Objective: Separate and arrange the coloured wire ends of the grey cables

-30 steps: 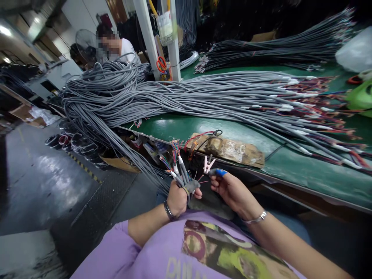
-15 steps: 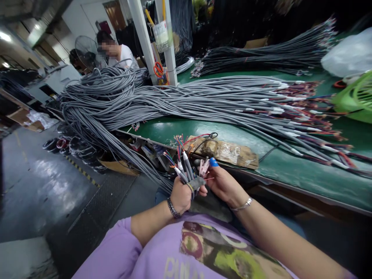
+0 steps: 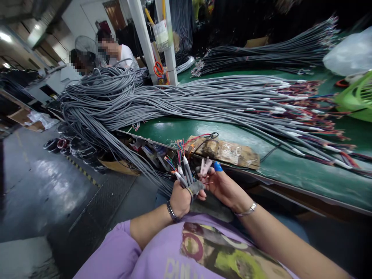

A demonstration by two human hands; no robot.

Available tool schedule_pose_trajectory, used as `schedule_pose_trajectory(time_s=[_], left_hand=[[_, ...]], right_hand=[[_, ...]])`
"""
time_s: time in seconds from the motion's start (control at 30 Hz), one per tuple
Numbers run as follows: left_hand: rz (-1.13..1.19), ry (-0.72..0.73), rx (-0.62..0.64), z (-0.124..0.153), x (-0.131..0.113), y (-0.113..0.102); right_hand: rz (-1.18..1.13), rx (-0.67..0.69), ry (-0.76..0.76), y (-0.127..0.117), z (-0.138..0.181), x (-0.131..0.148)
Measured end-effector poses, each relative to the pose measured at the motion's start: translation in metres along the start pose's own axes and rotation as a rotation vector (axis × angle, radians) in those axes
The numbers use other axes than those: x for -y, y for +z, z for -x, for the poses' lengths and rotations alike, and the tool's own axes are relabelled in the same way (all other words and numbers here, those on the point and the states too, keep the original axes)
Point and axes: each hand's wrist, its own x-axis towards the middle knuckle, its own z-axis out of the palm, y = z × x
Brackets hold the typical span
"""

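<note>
My left hand (image 3: 180, 199) is wrapped round a bunch of grey cables (image 3: 187, 174), whose white-banded ends point up and fan out into thin coloured wires (image 3: 180, 146). A dark grey wrap (image 3: 195, 187) covers one of its fingers. Just to the right, my right hand (image 3: 222, 186) is closed, with blue tape (image 3: 217, 166) round its thumb tip. At its fingers is a small pale pink clip-like tool (image 3: 205, 166), slightly blurred; its exact kind is unclear. A thin reddish wire (image 3: 208, 183) sticks out between the two hands.
Long grey cables (image 3: 174, 99) lie across the green table (image 3: 319, 186), hanging off its left side. A worn wooden block (image 3: 232, 152) sits near the front edge. Behind are darker cables (image 3: 261, 58), a green basket (image 3: 357, 97), a post (image 3: 142, 38) and another person (image 3: 126, 54).
My right hand has shifted slightly right and down, away from my left hand, and the pink tool has tilted. My left hand keeps its hold on the cables.
</note>
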Motion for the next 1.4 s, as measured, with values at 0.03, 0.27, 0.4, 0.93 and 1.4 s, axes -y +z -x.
schedule_pose_trajectory(time_s=[0.03,0.27,0.4,0.93,1.4], left_hand=[[0.002,-0.002,0.007,0.001,0.001,-0.001],[-0.112,-0.018,0.096,0.004,0.01,-0.01],[-0.182,-0.063,0.176,0.005,0.008,-0.014],[-0.085,0.041,-0.008,0.005,0.005,-0.013],[0.017,0.054,0.021,-0.001,-0.004,0.001]], right_hand=[[-0.007,0.029,0.025,-0.001,0.004,-0.001],[0.059,0.124,0.021,0.0,0.022,-0.007],[0.163,0.114,0.025,0.005,0.022,-0.005],[0.001,-0.159,0.052,-0.005,0.017,-0.004],[0.297,-0.365,-0.228,-0.003,-0.008,-0.001]])
